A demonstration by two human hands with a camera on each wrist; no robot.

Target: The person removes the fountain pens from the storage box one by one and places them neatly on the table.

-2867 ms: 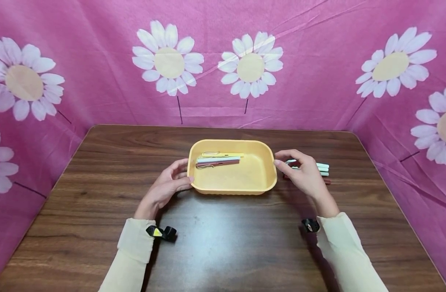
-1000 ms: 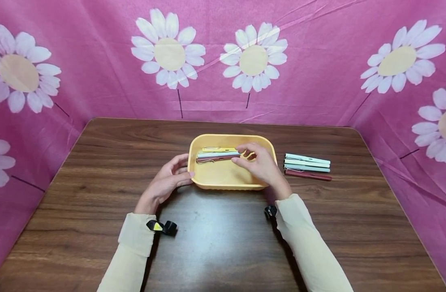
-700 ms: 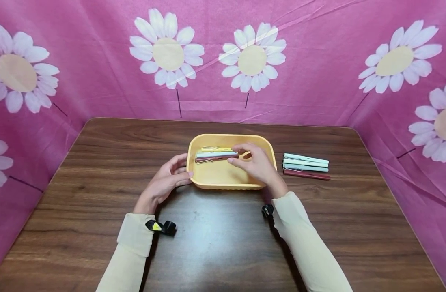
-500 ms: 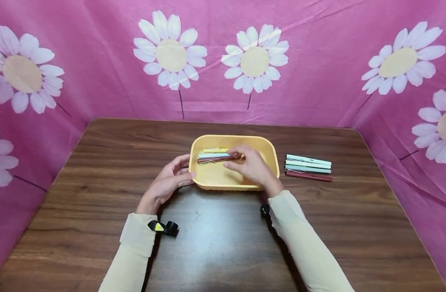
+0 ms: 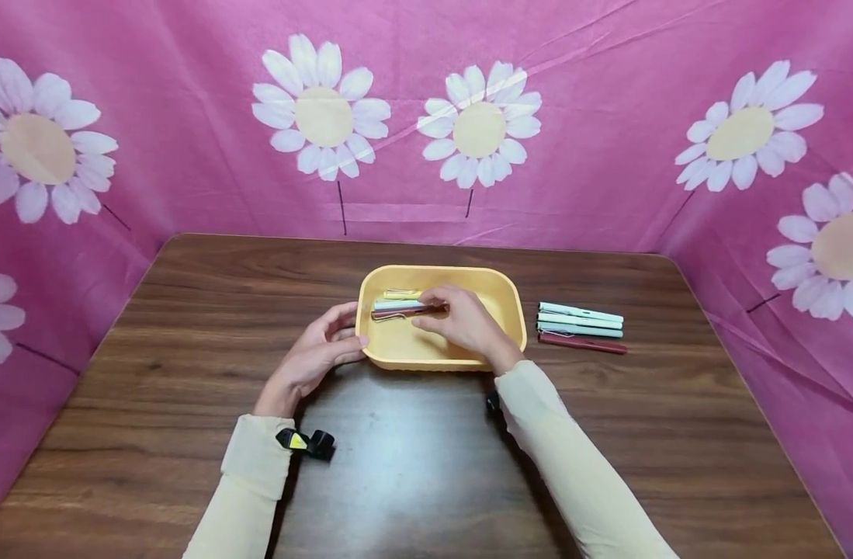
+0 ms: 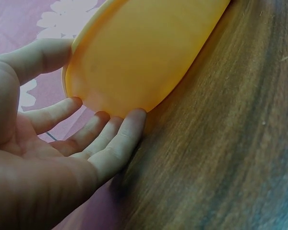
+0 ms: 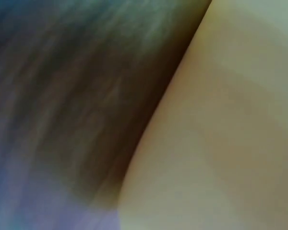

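Note:
A yellow plastic tray sits on the table, its left end gripped by my left hand. In the left wrist view, the fingers lie against the outer wall and the thumb reaches the rim. Inside the tray, a yellow pen, a light blue pen and a dark red pen lie side by side at the left. My right hand is in the tray, bent fingers and thumb about the pens' right parts, which it hides. I cannot tell whether it pinches them.
Right of the tray, several pale green and blue pens lie in a row with a dark red pen in front. A pink flowered cloth hangs behind the wooden table. The right wrist view shows a sleeve and blurred table.
My right hand has moved from the tray's right edge into the tray, then left along the pens. My left hand has stayed at the left end. The tray pens remain lying together.

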